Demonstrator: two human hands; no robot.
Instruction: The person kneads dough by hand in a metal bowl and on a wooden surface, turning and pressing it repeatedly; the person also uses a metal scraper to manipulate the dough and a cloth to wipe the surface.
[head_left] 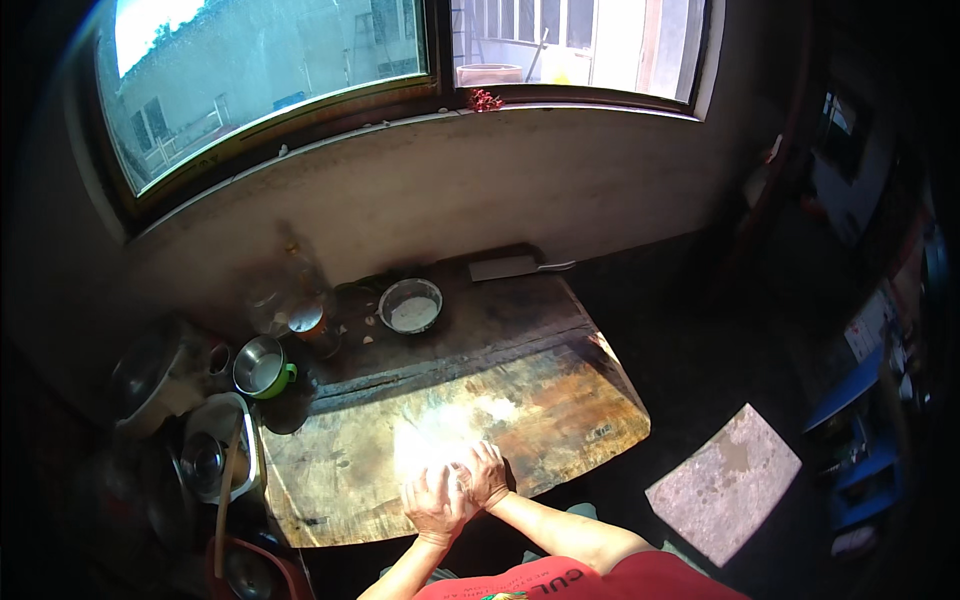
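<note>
Near the front edge of a worn wooden board (350, 470), my two hands sit close together in strong sunlight. My left hand (433, 502) bends its fingers downward, thumb side toward the other hand. Pressed beside it, my right hand (484, 477) has its fingers curled over. Something pale seems to lie between and under the palms, but glare and the fingers hide what it is. The board just beyond the fingertips is washed out by the light.
At the board's back stand a metal bowl (410, 306) with white contents and a cleaver (503, 268). A green-handled metal cup (262, 367), a basin (243, 440) with a wooden stick (229, 490), and a red tub (290, 572) crowd the left. A pale stool top (726, 484) is at right.
</note>
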